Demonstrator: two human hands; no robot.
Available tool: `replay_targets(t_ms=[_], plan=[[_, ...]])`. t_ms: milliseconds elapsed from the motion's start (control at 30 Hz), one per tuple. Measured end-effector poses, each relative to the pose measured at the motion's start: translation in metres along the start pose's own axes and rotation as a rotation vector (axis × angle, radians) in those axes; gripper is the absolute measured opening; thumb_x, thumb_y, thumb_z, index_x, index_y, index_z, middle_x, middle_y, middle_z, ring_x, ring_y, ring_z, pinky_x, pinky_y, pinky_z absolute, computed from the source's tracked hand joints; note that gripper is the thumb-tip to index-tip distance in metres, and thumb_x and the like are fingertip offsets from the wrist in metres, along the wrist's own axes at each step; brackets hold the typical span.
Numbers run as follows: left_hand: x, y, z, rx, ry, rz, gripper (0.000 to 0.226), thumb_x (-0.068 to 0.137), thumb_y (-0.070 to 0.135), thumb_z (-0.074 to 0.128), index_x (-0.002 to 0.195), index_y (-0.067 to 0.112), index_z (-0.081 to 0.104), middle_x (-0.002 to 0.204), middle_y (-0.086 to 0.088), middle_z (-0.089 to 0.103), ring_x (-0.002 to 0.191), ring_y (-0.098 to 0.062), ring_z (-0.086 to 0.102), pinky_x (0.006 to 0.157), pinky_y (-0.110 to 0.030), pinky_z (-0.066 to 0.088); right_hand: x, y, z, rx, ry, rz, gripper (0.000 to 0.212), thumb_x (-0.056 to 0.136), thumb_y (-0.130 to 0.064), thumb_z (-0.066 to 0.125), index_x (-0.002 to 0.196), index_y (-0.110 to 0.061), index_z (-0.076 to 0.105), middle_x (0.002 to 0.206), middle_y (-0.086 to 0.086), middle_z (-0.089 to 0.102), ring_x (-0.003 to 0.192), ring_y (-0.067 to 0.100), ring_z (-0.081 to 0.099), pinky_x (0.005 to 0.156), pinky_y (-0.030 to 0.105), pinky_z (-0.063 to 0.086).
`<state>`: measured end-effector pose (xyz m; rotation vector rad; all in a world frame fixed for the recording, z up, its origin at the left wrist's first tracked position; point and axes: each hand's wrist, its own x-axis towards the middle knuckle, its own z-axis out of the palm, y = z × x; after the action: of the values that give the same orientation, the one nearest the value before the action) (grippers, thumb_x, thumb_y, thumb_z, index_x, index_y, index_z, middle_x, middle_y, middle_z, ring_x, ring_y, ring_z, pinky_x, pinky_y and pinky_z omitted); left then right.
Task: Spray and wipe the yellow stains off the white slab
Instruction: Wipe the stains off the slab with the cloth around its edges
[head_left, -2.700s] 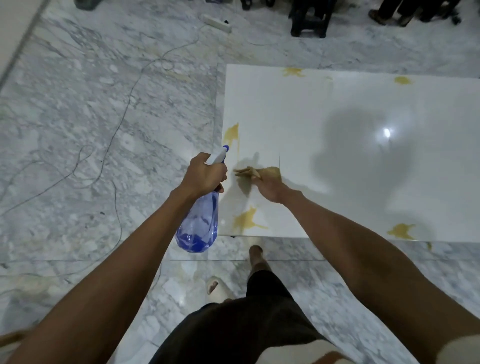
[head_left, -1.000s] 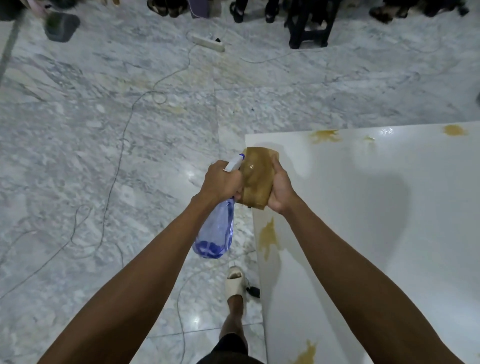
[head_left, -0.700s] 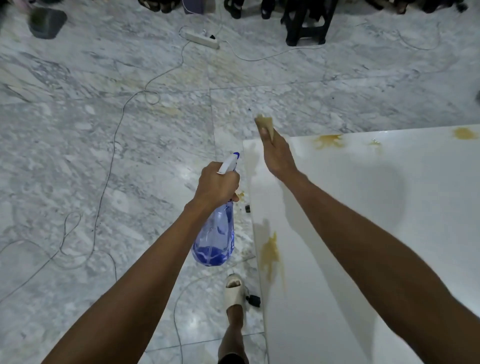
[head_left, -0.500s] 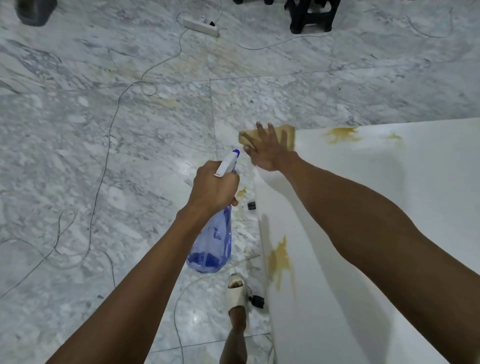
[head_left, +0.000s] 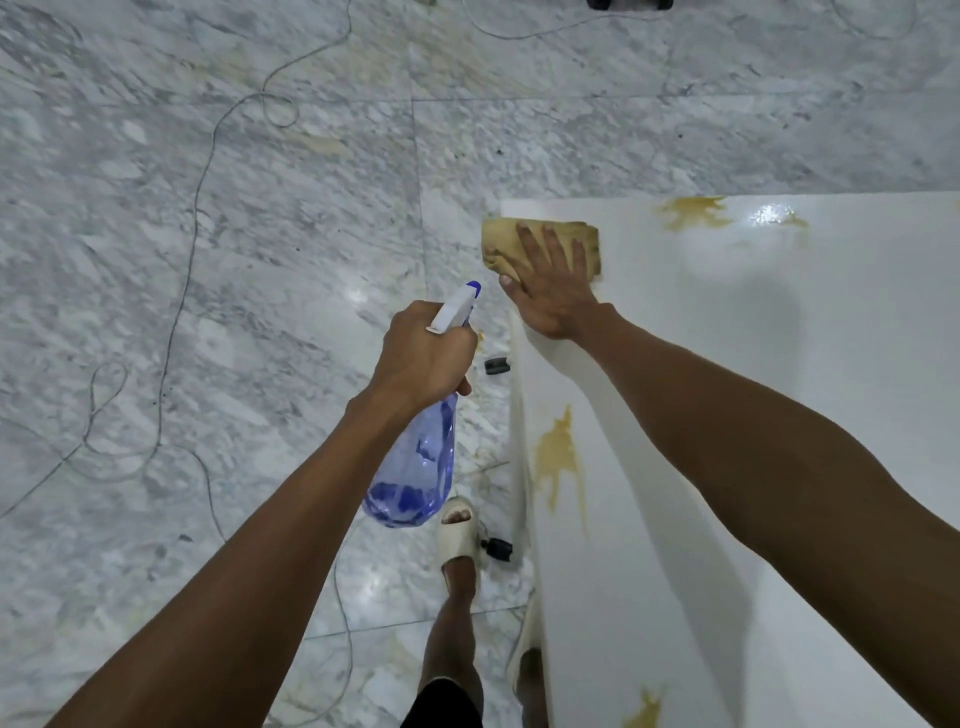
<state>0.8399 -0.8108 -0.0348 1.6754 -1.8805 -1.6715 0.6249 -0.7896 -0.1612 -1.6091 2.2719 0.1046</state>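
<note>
While the wipe is on: the right hand (head_left: 553, 280) lies flat, fingers straight and spread, pressing a folded tan cloth (head_left: 540, 244) onto the far-left corner of the white slab (head_left: 779, 364).
Left hand: the left hand (head_left: 423, 358) is curled round the neck of the spray bottle (head_left: 415, 467), which hangs off the slab's left edge over the marble floor (head_left: 208, 260); I cannot tell whether a finger sits on the trigger.
Bottle: clear blue, with only a little liquid pooled at the bottom and the white nozzle pointing away from the person.
Stains left: 3 yellow marks show, namely a far stain (head_left: 693, 212) to the right of the cloth, a near-edge stain (head_left: 558, 457) with a drip running toward the person, and a bottom stain (head_left: 644, 714) cut by the frame.
Step, as I judge it: wiping at the corner, with most of the task not yet done.
Risk 1: the cloth overhangs the corner, so a hard push leftward could slide it off the slab.
Risk 2: the cloth already looks yellowed, so it could smear colour across clean white.
Risk 3: a thin cable (head_left: 187, 260) loops over the floor beside the sandalled foot (head_left: 457, 530); a sidestep could catch it.
Risk 4: wet, glossy marble underfoot could be slippery if spray drifts off the edge.
</note>
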Motion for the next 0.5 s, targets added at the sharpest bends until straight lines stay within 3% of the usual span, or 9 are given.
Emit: replay_targets(t_ms=[100, 200, 367, 500], plan=[[-0.021, -0.006, 0.008, -0.03, -0.008, -0.007, 0.028, 0.093, 0.012, 0.055, 0.093, -0.014, 0.066, 0.085, -0.035, 0.066, 0.037, -0.015, 0.059, 0.071, -0.061, 0.059, -0.028, -0.004, 0.009, 0.006, -0.025, -0.007, 0.053, 0.107, -0.049, 0.019, 0.158, -0.038, 0.009, 0.169, -0.003, -0.005, 0.154, 0.029, -0.011, 0.12, 0.057, -0.009], [-0.046, -0.017, 0.015, -0.046, -0.022, -0.02, 0.026, 0.09, 0.009, 0.055, 0.095, -0.014, 0.065, 0.08, -0.024, 0.062, 0.037, -0.015, 0.06, 0.072, -0.062, 0.058, -0.062, -0.009, 0.018, -0.02, -0.05, -0.005, 0.054, 0.106, -0.05, 0.017, 0.158, -0.04, 0.006, 0.168, -0.003, -0.008, 0.154, 0.028, -0.012, 0.121, 0.057, -0.008], [-0.104, -0.038, 0.03, -0.058, -0.024, 0.007, 0.038, 0.079, 0.019, 0.051, 0.092, -0.015, 0.062, 0.079, -0.024, 0.063, 0.038, -0.016, 0.062, 0.071, -0.061, 0.059, -0.131, -0.017, 0.039, -0.045, -0.063, -0.045, 0.052, 0.106, -0.049, 0.017, 0.157, -0.045, 0.005, 0.168, -0.002, -0.007, 0.154, 0.031, -0.011, 0.12, 0.059, -0.004], [-0.158, -0.063, 0.042, -0.063, 0.002, 0.02, 0.035, 0.079, 0.015, 0.05, 0.092, -0.015, 0.062, 0.081, -0.021, 0.061, 0.036, -0.016, 0.061, 0.06, -0.041, 0.05, -0.188, -0.025, 0.06, -0.05, -0.04, -0.066, 0.054, 0.106, -0.049, 0.021, 0.157, -0.042, 0.006, 0.169, 0.0, -0.006, 0.154, 0.033, -0.008, 0.12, 0.062, -0.003]])
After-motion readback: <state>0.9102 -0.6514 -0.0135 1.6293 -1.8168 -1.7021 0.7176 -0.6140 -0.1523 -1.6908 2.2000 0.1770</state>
